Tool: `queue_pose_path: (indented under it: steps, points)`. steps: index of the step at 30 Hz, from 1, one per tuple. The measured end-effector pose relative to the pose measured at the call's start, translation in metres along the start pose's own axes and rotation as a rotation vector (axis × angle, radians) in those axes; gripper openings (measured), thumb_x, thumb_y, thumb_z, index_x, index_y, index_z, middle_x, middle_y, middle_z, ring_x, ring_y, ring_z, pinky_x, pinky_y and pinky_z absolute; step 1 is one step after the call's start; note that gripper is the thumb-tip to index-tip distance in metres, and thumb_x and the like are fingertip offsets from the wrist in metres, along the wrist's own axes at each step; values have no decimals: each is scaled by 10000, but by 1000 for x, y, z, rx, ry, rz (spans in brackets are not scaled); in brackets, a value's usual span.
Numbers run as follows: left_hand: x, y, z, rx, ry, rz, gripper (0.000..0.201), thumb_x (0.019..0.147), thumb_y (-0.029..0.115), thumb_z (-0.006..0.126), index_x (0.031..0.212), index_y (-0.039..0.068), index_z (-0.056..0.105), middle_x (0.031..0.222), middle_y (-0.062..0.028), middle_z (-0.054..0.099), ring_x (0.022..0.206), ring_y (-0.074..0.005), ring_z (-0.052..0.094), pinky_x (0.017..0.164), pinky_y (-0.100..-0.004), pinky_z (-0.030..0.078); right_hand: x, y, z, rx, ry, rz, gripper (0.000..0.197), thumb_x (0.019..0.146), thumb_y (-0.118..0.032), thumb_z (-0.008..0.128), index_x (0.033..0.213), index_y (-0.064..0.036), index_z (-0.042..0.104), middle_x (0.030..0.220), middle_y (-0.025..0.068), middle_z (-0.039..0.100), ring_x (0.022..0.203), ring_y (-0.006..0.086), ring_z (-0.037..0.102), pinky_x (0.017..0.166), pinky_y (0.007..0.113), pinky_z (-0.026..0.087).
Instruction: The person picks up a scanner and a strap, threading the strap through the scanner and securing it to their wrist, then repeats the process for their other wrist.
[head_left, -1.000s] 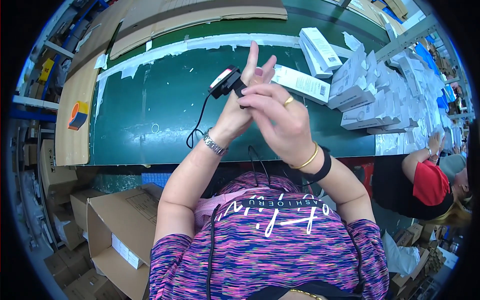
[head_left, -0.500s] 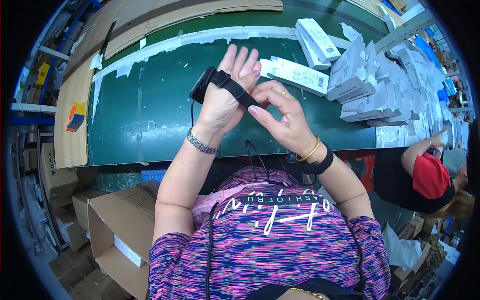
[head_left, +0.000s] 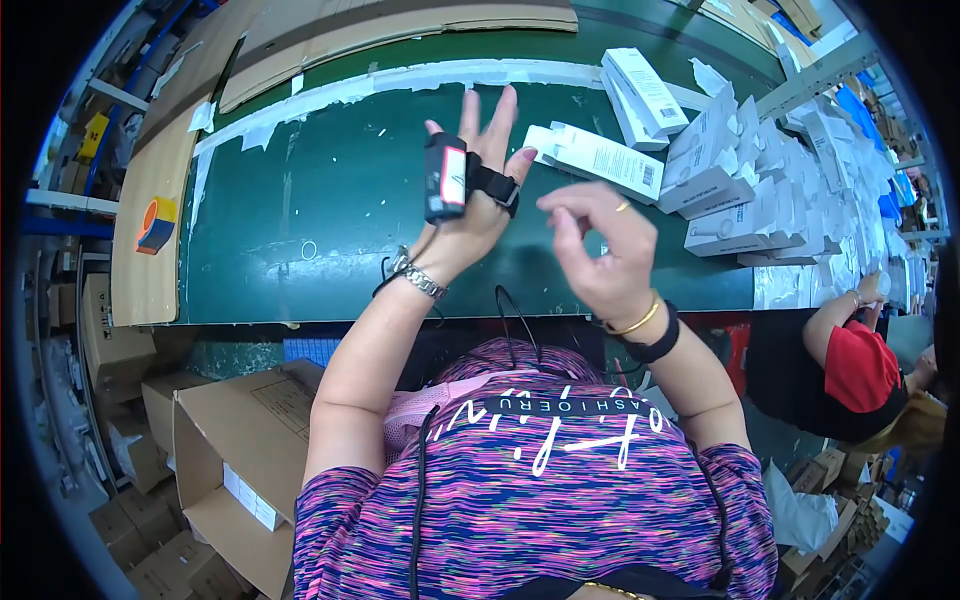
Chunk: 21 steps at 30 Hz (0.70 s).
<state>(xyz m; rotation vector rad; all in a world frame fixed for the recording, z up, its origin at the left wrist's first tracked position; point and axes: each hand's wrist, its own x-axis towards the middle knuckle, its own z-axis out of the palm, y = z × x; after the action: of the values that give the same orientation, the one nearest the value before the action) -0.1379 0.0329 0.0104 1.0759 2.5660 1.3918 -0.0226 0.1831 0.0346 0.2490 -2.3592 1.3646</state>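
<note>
My left hand (head_left: 478, 205) is raised over the green table with its fingers spread. A black strap (head_left: 495, 187) wraps around it and carries a small black device (head_left: 447, 178) with a red-edged white label on the back of the hand. To the right, my right hand (head_left: 605, 250) hovers apart from the strap. Its fingers are curled toward the thumb in a ring shape, slightly blurred, with nothing seen between them. A white box (head_left: 595, 158) lies just beyond the right hand.
Two white boxes (head_left: 642, 95) lie farther back, beside a crowd of open white cartons (head_left: 735, 190) on the right. An orange-and-blue tape roll (head_left: 156, 225) sits at the left edge. An open cardboard box (head_left: 250, 420) stands below left. Another person (head_left: 850, 360) works at right.
My right hand has let go of the strap and drawn back to the right. My left hand has turned, bringing the device's labelled face into view, and its fingers have spread.
</note>
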Motion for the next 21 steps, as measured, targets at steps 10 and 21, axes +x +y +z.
queue_pose_path:
  steps: [10,21]
  points:
    - [10,-29,14,31,63,204,660,1027,246,508,1621,105,258,1555,-149,488,1466,-328,410,1160,-471,254,54,-3,11,-269,-7,-451,680,662,-105,842,1316,-89,656,1133,117,706,956,291,650,864,380,531]
    - [6,-13,13,-138,-99,-90,862,977,139,681,1643,46,143,1507,-195,521,1366,-272,550,1032,-356,531,41,-14,35,-188,26,-443,670,660,-59,844,1303,-61,655,1121,124,699,976,279,651,847,361,537]
